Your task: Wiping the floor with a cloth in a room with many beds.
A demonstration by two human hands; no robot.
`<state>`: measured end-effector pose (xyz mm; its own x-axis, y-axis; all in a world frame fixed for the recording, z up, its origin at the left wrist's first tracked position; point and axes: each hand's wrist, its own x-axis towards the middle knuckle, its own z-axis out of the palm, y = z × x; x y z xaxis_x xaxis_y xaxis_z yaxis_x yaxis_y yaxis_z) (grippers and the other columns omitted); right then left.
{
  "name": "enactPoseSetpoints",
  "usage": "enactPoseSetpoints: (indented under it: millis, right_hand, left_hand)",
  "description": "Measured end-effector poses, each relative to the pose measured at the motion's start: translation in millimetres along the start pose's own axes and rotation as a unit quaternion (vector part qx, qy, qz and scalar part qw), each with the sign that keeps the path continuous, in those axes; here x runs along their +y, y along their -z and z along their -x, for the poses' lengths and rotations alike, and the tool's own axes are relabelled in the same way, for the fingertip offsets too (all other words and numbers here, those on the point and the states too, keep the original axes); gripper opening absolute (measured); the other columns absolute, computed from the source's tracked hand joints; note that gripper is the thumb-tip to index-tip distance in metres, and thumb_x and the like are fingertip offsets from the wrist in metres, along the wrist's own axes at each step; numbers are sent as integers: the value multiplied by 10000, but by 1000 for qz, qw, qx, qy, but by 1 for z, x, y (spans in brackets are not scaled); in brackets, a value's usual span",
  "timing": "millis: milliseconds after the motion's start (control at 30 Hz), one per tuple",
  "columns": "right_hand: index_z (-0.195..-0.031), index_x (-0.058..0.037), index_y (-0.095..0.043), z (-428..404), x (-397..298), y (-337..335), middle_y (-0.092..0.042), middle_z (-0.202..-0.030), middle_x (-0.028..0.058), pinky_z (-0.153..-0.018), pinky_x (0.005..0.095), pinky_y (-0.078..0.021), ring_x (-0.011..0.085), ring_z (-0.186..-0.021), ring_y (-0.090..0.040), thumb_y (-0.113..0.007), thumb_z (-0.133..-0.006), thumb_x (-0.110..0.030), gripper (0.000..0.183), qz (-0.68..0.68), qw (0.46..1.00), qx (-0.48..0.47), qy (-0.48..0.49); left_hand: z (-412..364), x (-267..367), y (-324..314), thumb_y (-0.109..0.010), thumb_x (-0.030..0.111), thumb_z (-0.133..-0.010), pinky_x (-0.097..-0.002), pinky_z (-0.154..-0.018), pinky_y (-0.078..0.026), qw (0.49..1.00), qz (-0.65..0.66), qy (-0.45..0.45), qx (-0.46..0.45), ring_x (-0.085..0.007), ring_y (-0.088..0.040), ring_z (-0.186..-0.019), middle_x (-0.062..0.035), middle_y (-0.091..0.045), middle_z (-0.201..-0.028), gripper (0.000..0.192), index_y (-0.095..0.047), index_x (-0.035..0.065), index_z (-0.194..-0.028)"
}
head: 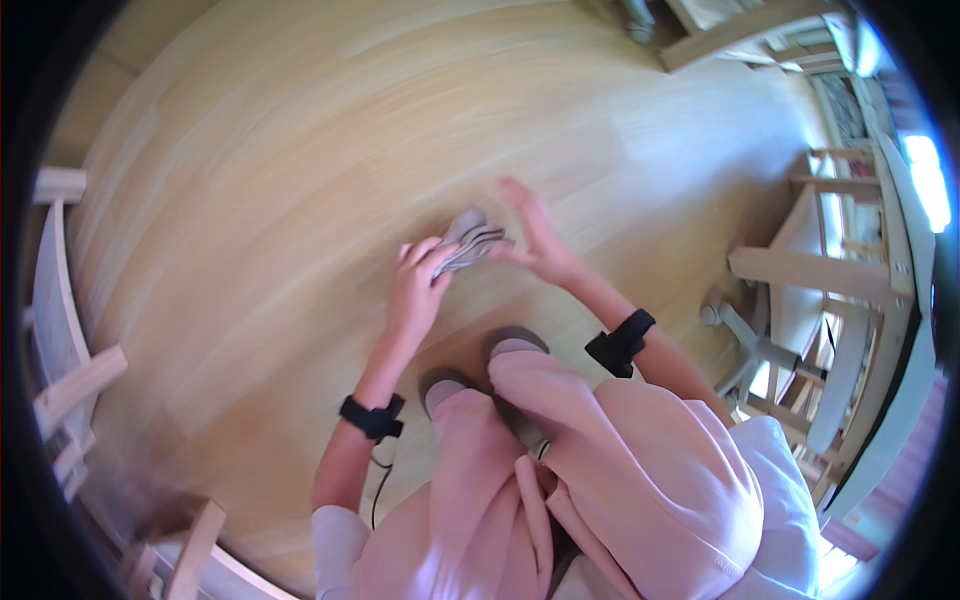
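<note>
My left hand (421, 281) grips a small bundle of folded grey fabric (474, 241), with its thumb and fingers closed on the near left side. The layers of the bundle fan out toward the right. Just right of it my right hand (536, 236) is spread, blurred, its thumb and index finger apart. Its thumb tip comes close to the fabric's edge; whether they touch I cannot tell. Both wrists wear black straps, the left strap (373, 417) and the right strap (622, 343). Below the hands are my legs in pink trousers (555, 420) and my dark shoes (517, 339).
Wooden floorboards (262, 187) spread ahead. Along the right stands a wooden-framed desk (821, 274) with a swivel chair base (750, 337) by it. Wooden-legged furniture (64, 300) lines the left edge, and another wooden leg (196, 547) stands at lower left. A thin black cable (381, 487) hangs near my left arm.
</note>
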<state>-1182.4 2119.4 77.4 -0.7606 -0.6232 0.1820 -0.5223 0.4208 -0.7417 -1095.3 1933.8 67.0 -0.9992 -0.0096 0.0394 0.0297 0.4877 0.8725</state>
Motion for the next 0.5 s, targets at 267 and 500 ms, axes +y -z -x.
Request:
enactPoseSetpoints:
  millis: [267, 500]
  right_hand:
    - [-1077, -74, -447, 50, -33, 63, -507, -941, 74, -757, 350, -403, 256, -888, -478, -622, -678, -211, 457, 108, 989, -98, 1]
    - [-985, -56, -462, 110, 2, 89, -498, -922, 83, -698, 332, -420, 257, -864, -492, -577, -725, -158, 301, 137, 990, 1, -44]
  left_hand:
    - [-28, 76, 0, -569, 9, -649, -336, -828, -378, 969, -17, -135, -207, -246, -433, -960, -85, -507, -1013, 323, -571, 65, -968]
    - [-37, 91, -26, -556, 79, -736, -349, -922, -302, 969, -71, -127, -201, -287, -350, -1108, -129, -366, -1198, 424, -449, 105, -1146]
